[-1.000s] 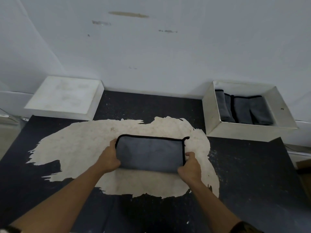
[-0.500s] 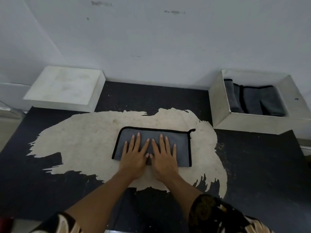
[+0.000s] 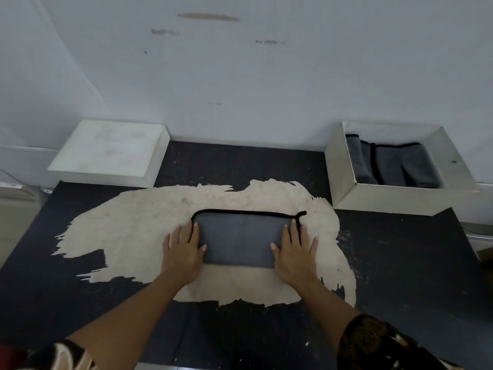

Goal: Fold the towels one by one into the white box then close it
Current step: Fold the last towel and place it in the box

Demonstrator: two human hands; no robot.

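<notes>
A folded grey towel with black piping lies flat on the worn pale patch of the black table. The left hand and right hand lie flat with fingers spread on its left and right ends, gripping nothing. The open white box at the right rear holds folded grey towels; its white lid lies at the left rear.

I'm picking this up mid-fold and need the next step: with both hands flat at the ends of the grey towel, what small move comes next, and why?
Probably fold one short end over to the other. The grey towel lies flat as a wide rectangle, left hand and right hand open on its ends. The towels in the white box stand as narrow bundles, so this one looks too wide to match.
</notes>
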